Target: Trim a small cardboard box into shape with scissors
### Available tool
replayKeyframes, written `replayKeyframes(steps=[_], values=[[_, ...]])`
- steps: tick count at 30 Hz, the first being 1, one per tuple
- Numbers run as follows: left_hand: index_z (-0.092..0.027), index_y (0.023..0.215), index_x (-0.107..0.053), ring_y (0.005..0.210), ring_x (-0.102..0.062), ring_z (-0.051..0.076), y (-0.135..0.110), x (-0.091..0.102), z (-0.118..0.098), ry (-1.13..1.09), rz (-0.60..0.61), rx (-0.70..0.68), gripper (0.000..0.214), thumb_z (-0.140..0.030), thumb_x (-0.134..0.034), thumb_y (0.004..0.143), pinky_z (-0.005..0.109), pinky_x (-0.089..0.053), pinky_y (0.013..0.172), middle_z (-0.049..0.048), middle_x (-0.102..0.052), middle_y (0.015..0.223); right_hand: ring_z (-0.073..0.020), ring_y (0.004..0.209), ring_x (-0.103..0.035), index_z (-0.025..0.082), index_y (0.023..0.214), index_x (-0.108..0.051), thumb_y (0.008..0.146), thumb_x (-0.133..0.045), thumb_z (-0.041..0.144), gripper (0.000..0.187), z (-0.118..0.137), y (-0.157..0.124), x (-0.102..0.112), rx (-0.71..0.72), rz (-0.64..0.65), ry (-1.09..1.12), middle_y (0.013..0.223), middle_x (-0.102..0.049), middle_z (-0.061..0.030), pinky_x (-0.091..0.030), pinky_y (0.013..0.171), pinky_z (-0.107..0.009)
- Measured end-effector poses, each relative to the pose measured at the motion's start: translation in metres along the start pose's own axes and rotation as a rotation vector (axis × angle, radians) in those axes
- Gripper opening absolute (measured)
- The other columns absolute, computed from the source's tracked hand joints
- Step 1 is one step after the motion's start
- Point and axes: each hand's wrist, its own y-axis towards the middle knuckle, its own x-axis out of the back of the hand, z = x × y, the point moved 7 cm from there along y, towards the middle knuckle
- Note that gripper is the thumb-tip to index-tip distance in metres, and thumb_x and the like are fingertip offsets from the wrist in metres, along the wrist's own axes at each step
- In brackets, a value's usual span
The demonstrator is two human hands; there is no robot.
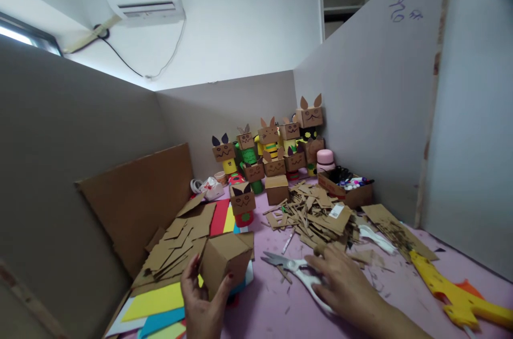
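Note:
My left hand (202,304) grips a small folded cardboard box (225,260) from below, fingers curled round its lower edge, holding it just above the pink tabletop (276,309). My right hand (344,283) lies palm down over the white handles of a pair of scissors (294,267), whose metal blades point left on the table. The fingers are stretched out and rest on the handles; a closed grip is not visible.
A heap of cardboard scraps (316,213) lies behind the scissors. Coloured paper sheets (160,307) and cut cardboard pieces (180,243) lie at left. Several cardboard animal figures (276,141) stand at the back. A yellow glue gun (452,291) lies at right beside a box of pens (347,187).

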Motion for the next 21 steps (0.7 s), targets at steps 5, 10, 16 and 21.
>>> replayKeyframes(steps=[5,10,16,21], values=[[-0.021,0.124,-0.035,0.128,-0.036,0.036,-0.001,-0.001,-0.005,0.014,0.013,-0.031,0.074,-0.038,-0.074,0.063,0.052,-0.032,0.105,0.0177,-0.038,0.136,-0.0281,0.099,-0.056,0.017,0.119,-0.059,0.082,-0.053,0.031,0.041,-0.024,0.004,0.003,-0.149,-0.042,0.028,0.098,-0.063,-0.0116,-0.042,0.083,-0.036],[-0.023,0.122,-0.038,0.129,-0.037,0.034,-0.001,0.000,-0.004,0.006,-0.003,-0.023,0.072,-0.038,-0.074,0.062,0.047,-0.036,0.104,0.0145,-0.040,0.134,-0.0232,0.083,-0.061,0.018,0.079,-0.065,0.070,-0.062,0.029,0.015,-0.027,0.004,-0.005,-0.232,0.021,0.085,0.083,-0.067,-0.0060,-0.040,0.067,-0.028],[-0.021,0.123,-0.039,0.126,-0.040,0.036,0.003,0.004,0.006,0.027,-0.028,-0.047,0.076,-0.038,-0.075,0.059,0.053,-0.037,0.102,0.0164,-0.042,0.134,-0.0234,0.070,-0.062,0.018,0.081,-0.061,0.069,-0.064,0.039,0.025,-0.023,0.002,-0.007,-0.280,0.057,0.112,0.075,-0.070,-0.0057,-0.031,0.056,-0.027],[-0.020,0.122,-0.037,0.127,-0.038,0.038,0.005,0.005,0.009,0.053,-0.012,-0.094,0.074,-0.039,-0.074,0.061,0.056,-0.037,0.101,0.0187,-0.042,0.132,-0.0262,0.068,-0.061,0.019,0.067,-0.059,0.060,-0.068,0.036,0.021,-0.014,-0.004,-0.017,-0.276,0.187,0.104,0.072,-0.069,-0.0077,-0.028,0.053,-0.027]])
